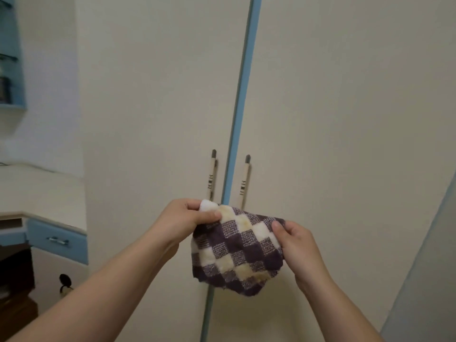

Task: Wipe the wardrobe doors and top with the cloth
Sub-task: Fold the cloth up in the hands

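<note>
both hands hold the checked cloth (237, 250) up in front of the wardrobe doors (158, 95)

the left hand (182, 223) pinches the cloth's upper left corner between thumb and curled fingers, and the right hand (296, 248) grips its right edge, thumb on the front and fingers behind; the purple and cream cloth hangs folded between them, just below the two slim door handles (212, 176) and across the blue strip (244, 95) where the cream doors meet, and i cannot tell if it touches the doors
</note>
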Available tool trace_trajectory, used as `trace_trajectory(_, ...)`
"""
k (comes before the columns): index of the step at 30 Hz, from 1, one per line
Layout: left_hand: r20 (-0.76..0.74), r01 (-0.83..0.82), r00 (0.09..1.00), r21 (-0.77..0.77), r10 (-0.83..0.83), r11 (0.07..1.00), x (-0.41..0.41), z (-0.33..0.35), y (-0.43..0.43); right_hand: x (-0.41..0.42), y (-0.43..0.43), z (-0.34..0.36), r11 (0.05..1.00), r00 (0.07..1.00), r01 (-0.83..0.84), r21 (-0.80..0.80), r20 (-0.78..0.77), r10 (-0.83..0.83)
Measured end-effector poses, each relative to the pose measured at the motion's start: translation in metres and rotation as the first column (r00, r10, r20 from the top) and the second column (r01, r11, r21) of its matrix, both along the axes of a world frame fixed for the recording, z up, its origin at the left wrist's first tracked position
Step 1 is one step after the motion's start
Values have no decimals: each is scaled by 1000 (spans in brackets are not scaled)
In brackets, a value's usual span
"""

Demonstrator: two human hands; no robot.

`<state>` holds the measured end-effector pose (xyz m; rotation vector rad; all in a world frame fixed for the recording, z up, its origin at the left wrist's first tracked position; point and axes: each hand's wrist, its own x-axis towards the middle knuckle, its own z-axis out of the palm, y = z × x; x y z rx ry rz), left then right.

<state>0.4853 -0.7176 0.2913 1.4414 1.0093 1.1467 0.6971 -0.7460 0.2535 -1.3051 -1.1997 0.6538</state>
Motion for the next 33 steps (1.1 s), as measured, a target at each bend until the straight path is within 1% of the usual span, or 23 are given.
trace_trajectory(1, 47, -13, 999, 22, 12, 1000, -9, -3, 4, -9, 6, 1, 998, 992, 57, 16, 111, -58)
trace_trajectory(2, 80, -37, 996, 47, 33, 998, -23, -8, 9, -24, 13, 1, 995, 977, 99, 32, 187, -103)
trace_trajectory(3, 96, -65, 994, 79, 57, 995, -38, -12, 15, -38, 20, 1, 990, 964, 135, 51, 223, -143)
trace_trajectory(5, 114, -100, 990, 121, 87, 988, -68, -17, 25, -70, 31, 3, 974, 951, 203, 98, 215, -220)
trace_trajectory(7, 154, -90, 986, 141, 69, 986, -101, -19, 34, -105, 43, 5, 951, 950, 263, 160, 132, -284)
trace_trajectory(8, 179, -85, 982, 141, 59, 986, -116, -19, 38, -123, 48, 7, 945, 956, 269, 186, 67, -286)
trace_trajectory(11, 214, -65, 976, 160, 30, 985, -167, -18, 55, -183, 66, 10, 959, 968, 224, 176, -157, -197)
trace_trajectory(14, 232, -43, 973, 186, -1, 982, -210, -20, 73, -232, 82, 6, 981, 944, 148, 125, -315, -102)
trace_trajectory(17, 281, 9, 958, 159, -54, 987, -249, -23, 92, -273, 96, 3, 984, 899, 16, 177, -433, 63)
trace_trajectory(19, 308, 64, 945, 151, -108, 986, -271, -26, 107, -293, 103, 1, 963, 874, -108, 247, -438, 210)
trace_trajectory(21, 305, 108, 940, 153, -151, 982, -294, -31, 127, -312, 116, -4, 932, 878, -251, 262, -345, 333)
trace_trajectory(23, 290, 125, 943, 135, -160, 983, -320, -41, 148, -334, 133, -14, 912, 883, -332, 242, -260, 390)
trace_trajectory(27, 188, 58, 980, 80, -72, 995, -371, -65, 188, -384, 175, -39, 922, 887, -344, 180, -261, 382)
trace_trajectory(30, 136, -27, 991, 38, 21, 999, -410, -84, 222, -425, 219, -59, 911, 857, -384, 148, -310, 412)
trace_trajectory(33, 102, -142, 984, -16, 143, 990, -451, -97, 262, -475, 269, -78, 909, 826, -407, 91, -388, 408)
